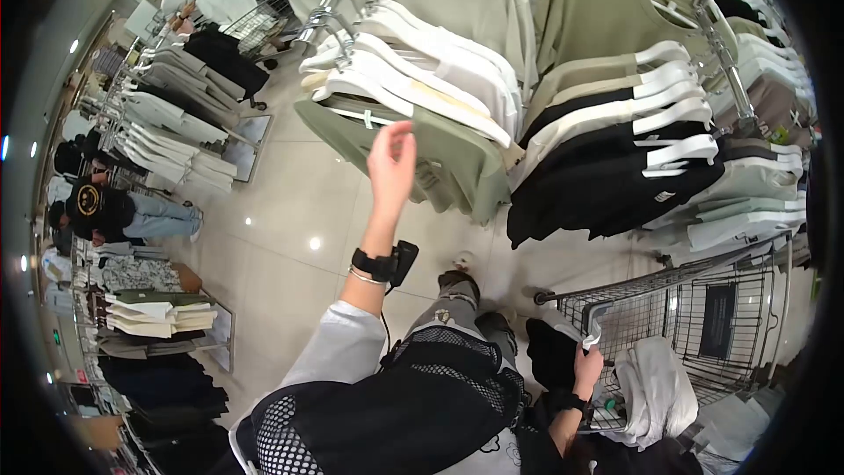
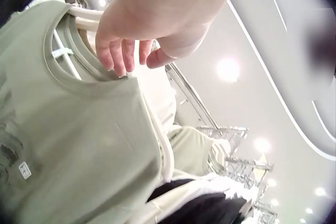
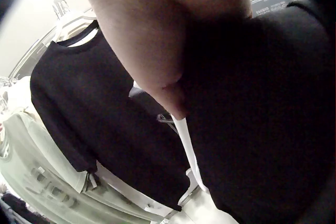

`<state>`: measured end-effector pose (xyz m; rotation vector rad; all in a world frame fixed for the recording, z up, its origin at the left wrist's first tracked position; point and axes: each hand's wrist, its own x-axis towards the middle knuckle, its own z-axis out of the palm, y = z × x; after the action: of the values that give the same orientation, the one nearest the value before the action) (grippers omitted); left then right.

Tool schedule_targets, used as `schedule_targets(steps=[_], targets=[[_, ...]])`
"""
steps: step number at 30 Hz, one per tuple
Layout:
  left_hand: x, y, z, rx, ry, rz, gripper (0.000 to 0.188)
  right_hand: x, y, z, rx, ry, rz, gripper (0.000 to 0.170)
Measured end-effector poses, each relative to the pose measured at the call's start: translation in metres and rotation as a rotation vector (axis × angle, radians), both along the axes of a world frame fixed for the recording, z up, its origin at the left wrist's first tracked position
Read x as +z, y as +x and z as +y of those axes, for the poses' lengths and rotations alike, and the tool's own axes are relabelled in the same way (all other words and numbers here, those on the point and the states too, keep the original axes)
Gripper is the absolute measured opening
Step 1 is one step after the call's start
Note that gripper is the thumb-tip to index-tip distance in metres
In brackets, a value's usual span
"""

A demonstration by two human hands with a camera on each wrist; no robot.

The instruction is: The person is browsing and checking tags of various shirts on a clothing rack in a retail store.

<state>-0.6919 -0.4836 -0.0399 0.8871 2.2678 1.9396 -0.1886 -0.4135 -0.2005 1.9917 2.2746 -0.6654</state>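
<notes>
My left hand (image 1: 392,163) hovers at the shoulder of a sage-green T-shirt (image 1: 457,163), the front one on the rack. In the left wrist view its loosely bent fingers (image 2: 123,56) hang right at the shirt's neckline, with a white hanger (image 2: 168,150) inside the shirt. Low on the right, my right hand (image 1: 587,369) grips a white hanger (image 1: 594,331) beside the cart. A black garment (image 1: 549,356) hangs from it and fills much of the right wrist view. Most of the right hand's fingers are hidden there.
A wire shopping cart (image 1: 686,299) with folded pale clothes (image 1: 655,387) stands at my right. Black shirts (image 1: 615,180) hang beside the green ones under a metal rail (image 1: 730,70). More racks line the left aisle, where a person (image 1: 114,211) in a black top stands.
</notes>
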Motion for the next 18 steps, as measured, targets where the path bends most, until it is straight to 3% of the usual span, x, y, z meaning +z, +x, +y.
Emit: schedule_targets(steps=[3, 5, 6, 8, 12, 13, 18], targets=[[0.008, -0.034, -0.004, 0.085, 0.156, -0.208, 0.030, -0.001, -0.008, -0.004, -0.007, 0.027, -0.025, 0.031], [0.022, -0.050, -0.003, -0.033, 0.351, -0.632, 0.029, -0.002, -0.016, -0.006, -0.002, 0.036, -0.108, 0.030], [0.021, -0.059, -0.003, -0.032, 0.355, -0.633, 0.029, -0.003, -0.020, -0.005, 0.000, 0.040, -0.110, 0.030], [0.017, -0.076, -0.001, -0.356, 0.410, -0.731, 0.027, -0.007, -0.025, -0.006, -0.031, -0.014, -0.108, 0.032], [0.014, -0.086, 0.004, -0.471, 0.060, -0.548, 0.015, 0.004, -0.062, -0.007, -0.120, -0.050, -0.205, 0.033], [0.016, -0.086, 0.003, -0.468, 0.061, -0.557, 0.015, 0.003, -0.069, -0.005, -0.139, -0.065, -0.245, 0.034], [0.027, -0.087, -0.007, -0.860, 0.100, -0.678, 0.013, -0.014, -0.088, -0.011, -0.197, 0.055, -0.248, 0.032]])
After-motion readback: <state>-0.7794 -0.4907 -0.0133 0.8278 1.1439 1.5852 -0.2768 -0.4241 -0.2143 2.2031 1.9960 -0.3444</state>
